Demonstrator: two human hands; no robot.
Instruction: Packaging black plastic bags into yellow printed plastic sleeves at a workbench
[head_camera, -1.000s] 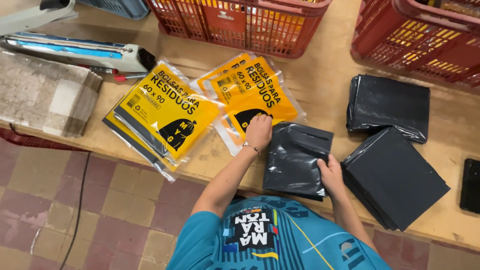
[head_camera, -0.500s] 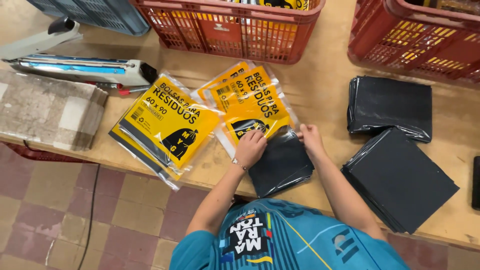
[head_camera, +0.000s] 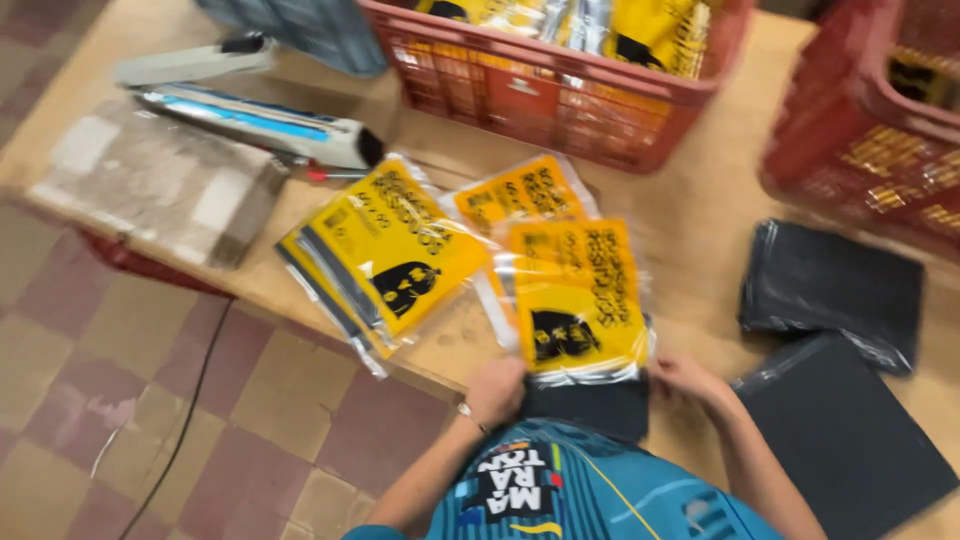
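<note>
Your workbench (head_camera: 700, 230) spans the view, its near edge just under your hands. Beyond your hands stands a red crate (head_camera: 560, 100) holding yellow packets; a second red crate (head_camera: 880, 130) sits beyond and to the right of your right hand. To the far left of your left hand lies a cardboard box (head_camera: 150, 185), with a long sealer (head_camera: 250, 115) just beyond it. Right of your right hand, a black bag stack (head_camera: 850, 440) lies near, and another black stack (head_camera: 830, 285) sits just beyond that one. Left of and beyond your left hand rests a yellow packet pile (head_camera: 385, 255); a further yellow packet (head_camera: 520, 195) lies straight ahead, partly under the one you hold. Between your hands sits the clear sleeve (head_camera: 575, 295) with its yellow label, a folded black bag (head_camera: 590, 405) projecting from its near end. Your left hand (head_camera: 497, 392) grips the sleeve's near left corner; your right hand (head_camera: 688, 382) grips the near right corner. The hands are apart, one at each side of the sleeve.
</note>
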